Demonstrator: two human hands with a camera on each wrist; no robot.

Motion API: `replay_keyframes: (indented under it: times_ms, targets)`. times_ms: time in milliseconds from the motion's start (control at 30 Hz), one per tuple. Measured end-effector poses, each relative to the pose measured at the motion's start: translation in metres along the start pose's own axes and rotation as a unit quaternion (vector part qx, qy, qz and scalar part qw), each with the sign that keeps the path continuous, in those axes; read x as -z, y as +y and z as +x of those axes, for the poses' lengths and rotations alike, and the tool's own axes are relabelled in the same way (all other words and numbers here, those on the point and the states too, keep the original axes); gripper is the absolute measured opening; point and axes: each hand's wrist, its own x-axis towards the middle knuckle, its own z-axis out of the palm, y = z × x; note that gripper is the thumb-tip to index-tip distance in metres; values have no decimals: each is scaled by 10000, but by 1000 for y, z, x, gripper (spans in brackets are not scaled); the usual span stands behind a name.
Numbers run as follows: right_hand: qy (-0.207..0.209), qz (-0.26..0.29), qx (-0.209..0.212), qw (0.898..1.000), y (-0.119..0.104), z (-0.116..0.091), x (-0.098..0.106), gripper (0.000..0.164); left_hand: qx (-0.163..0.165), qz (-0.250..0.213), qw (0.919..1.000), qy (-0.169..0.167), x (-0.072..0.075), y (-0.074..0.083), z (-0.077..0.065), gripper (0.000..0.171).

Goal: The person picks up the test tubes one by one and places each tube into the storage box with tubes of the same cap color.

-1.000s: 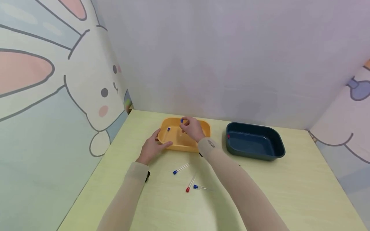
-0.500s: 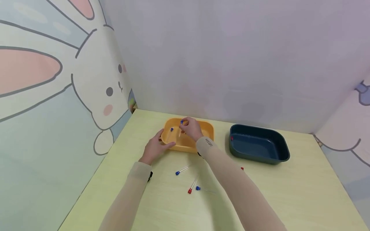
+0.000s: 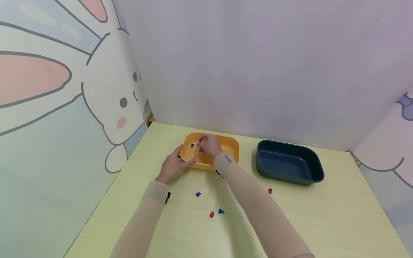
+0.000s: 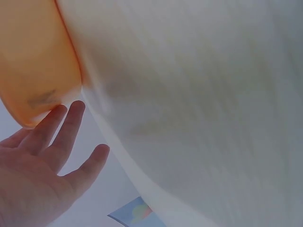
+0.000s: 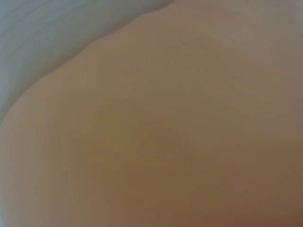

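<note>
My left hand (image 3: 172,166) touches the left end of the yellow tray (image 3: 206,166), thumb along its front rim. In the left wrist view the fingers (image 4: 71,130) are fairly straight, their tips at the tray's translucent orange-looking wall (image 4: 42,56). Over the tray, my right hand (image 3: 211,145) pinches a thin clear tube with a blue cap (image 3: 200,140), cap up and slightly tilted. Another blue-capped tube (image 3: 192,145) lies inside the tray at the left. The right wrist view is a close blur of skin tone that hides the fingertips.
On the table before the tray lie two blue-capped tubes (image 3: 198,194) and a red-capped tube (image 3: 212,214). A further red cap (image 3: 270,191) shows beside the right sleeve. The dark blue tray (image 3: 290,177) at the right has something red (image 3: 259,156) inside its left end.
My right hand has lowered slightly and shifted left in the yellow tray, still pinching the blue-capped tube. The left hand keeps its place on the tray. The head view has shifted a little.
</note>
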Motion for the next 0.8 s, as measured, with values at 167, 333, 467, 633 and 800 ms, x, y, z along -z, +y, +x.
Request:
replay_keyframes:
  times_ms: [167,333,467,633,800]
  targets:
    - [-41,102,-156,9998,3,5,-4,37,-56,-45,10000,45,-3,-1,1,108]
    - [-110,227,-283,9993,5,9,-8,38,-129,-46,9999,105,-4,-1,1,107]
    - [-121,143,-463,9988,8,16,-10,35,-122,-61,9999,43,-5,0,1,105]
    - [-220,69,-593,9980,9,24,-14,32,-63,2,9999,93,-5,3,-1,106]
    - [-337,-44,-656,9973,8,26,-17,32,-87,34,9999,106,-3,3,-2,109]
